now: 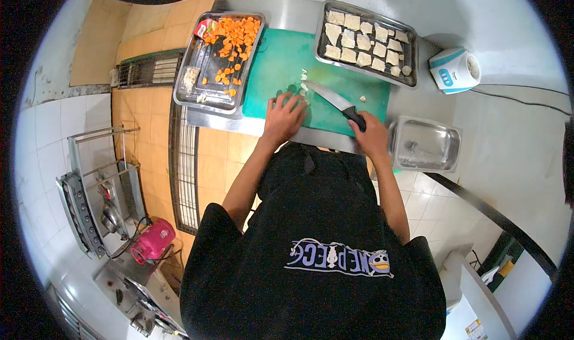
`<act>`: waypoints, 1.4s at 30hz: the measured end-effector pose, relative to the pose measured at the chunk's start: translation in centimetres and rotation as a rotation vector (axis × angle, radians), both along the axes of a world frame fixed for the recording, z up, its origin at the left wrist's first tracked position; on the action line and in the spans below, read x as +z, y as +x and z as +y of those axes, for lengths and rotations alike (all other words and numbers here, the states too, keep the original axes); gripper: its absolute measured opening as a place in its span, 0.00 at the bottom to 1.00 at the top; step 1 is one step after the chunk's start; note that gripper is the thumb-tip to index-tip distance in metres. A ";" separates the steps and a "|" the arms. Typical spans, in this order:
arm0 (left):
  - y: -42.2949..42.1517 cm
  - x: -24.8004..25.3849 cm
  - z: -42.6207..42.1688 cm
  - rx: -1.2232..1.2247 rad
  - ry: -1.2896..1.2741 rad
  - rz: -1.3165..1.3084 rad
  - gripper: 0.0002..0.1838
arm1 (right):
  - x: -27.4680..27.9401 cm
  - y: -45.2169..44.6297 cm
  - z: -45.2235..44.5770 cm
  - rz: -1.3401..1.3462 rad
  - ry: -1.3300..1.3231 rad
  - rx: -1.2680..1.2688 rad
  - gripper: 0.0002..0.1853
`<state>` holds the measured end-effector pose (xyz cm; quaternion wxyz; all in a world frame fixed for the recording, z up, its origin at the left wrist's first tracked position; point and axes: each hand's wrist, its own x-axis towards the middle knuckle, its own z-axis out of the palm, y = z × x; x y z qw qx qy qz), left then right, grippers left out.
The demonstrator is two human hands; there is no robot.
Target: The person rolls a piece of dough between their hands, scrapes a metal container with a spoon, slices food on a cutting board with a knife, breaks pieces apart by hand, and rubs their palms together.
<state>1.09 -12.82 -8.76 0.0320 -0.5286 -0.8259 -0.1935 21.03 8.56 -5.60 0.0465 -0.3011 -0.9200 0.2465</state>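
Note:
My right hand is wrapped round the black handle of a knife, whose blade points to the upper left over the green cutting board. Small white pieces lie by the blade's tip. On the board's lower left rests my left hand, its fingers apart, just left of those pieces; whether anything is under its fingertips is hidden. A few more white bits lie to the right of the knife.
A tray of cut orange pieces stands left, another tray with pale flat pieces at the upper right. Beyond are a white-and-teal appliance and an empty metal container. A pink gas cylinder stands lower left.

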 end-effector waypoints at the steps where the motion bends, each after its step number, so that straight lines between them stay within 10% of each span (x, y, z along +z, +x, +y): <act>1: 0.1 0.0 -0.1 -0.010 0.010 -0.001 0.20 | 0.0 0.0 -0.1 0.025 0.022 0.001 0.22; 20: 0.2 0.3 1.3 -0.022 0.098 -0.150 0.10 | 0.4 0.0 -0.2 0.001 -0.022 -0.012 0.21; 28: 0.2 1.1 0.9 0.086 -0.005 -0.048 0.31 | 0.3 -0.1 -0.3 -0.014 -0.041 -0.023 0.21; 42: 0.1 0.4 1.3 0.062 -0.037 -0.080 0.29 | 1.2 0.0 0.5 -0.116 -0.205 -0.076 0.24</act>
